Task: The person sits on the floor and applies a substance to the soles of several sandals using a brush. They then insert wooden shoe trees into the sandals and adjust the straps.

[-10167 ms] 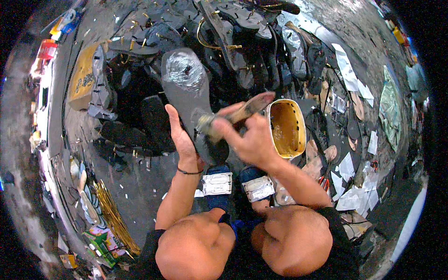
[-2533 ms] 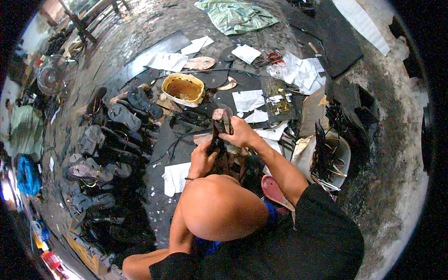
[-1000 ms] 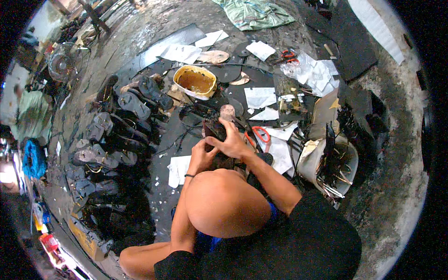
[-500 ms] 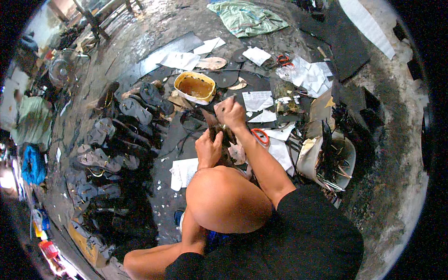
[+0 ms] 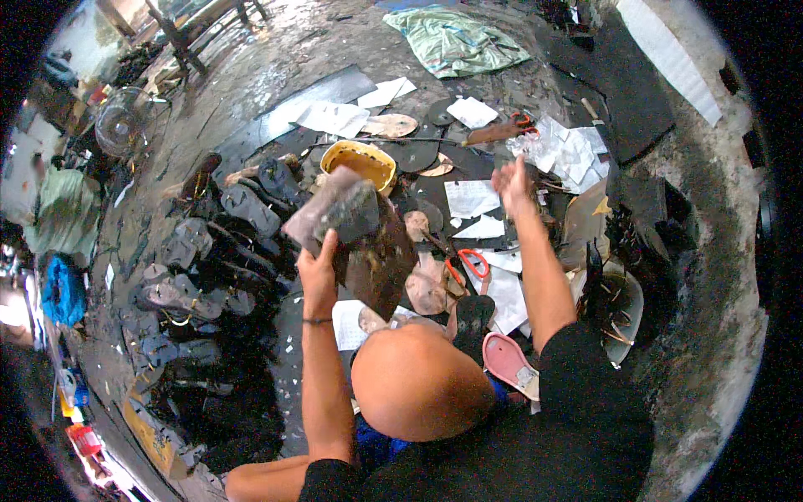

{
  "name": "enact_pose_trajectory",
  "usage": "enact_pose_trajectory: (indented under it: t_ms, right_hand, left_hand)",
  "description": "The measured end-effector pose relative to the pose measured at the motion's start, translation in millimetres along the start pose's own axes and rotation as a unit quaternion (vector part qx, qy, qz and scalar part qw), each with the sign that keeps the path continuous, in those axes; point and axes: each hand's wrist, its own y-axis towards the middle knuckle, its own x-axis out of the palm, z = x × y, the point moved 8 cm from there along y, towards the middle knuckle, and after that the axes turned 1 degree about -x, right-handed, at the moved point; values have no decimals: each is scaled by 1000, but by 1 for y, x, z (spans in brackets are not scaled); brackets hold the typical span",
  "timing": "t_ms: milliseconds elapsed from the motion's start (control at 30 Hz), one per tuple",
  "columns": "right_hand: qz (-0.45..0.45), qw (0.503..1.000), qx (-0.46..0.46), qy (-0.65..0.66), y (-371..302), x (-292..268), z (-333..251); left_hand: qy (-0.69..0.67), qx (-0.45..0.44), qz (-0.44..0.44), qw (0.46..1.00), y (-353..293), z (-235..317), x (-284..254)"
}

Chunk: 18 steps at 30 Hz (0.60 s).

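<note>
My left hand (image 5: 318, 272) grips the lower edge of a flat slab (image 5: 355, 213), mottled grey with a pinkish-brown end. It is held up in front of a yellow-rimmed tub (image 5: 339, 152) of brown liquid and partly covers it. Below the slab is a larger brown board-like piece (image 5: 385, 268). My right hand (image 5: 514, 191) is stretched forward, fingers extended, with nothing seen in it; it is nearest to a white paper sheet (image 5: 470, 199). Beyond it is a blurred brown strip (image 5: 495, 134) by red-handled scissors (image 5: 524, 122); whether it rests there is unclear.
Dark sandals (image 5: 242, 209) crowd the left side. Orange-handled scissors (image 5: 473, 263) lie among pale sole-shaped pieces (image 5: 427, 289). A pink sole (image 5: 507, 358) is beside my knee. At right stands a pale bin (image 5: 629, 322) of scraps. Green cloth (image 5: 456, 42) lies far ahead.
My hands have moved apart: the left up and leftward with the slab, the right out to the right and open. The brown strip now shows near the far scissors; the pink sole has come into view.
</note>
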Motion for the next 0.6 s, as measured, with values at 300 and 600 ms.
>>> enact_pose_trajectory:
  t_ms: [300,600]
  right_hand:
    - [77,970,-3,-229,-131,-99,62]
    - [-202,767,-320,-519,-98,139,55]
  left_hand:
    - [20,-64,15,998,169,-29,32]
    - [610,254,-28,750,162,-70,63]
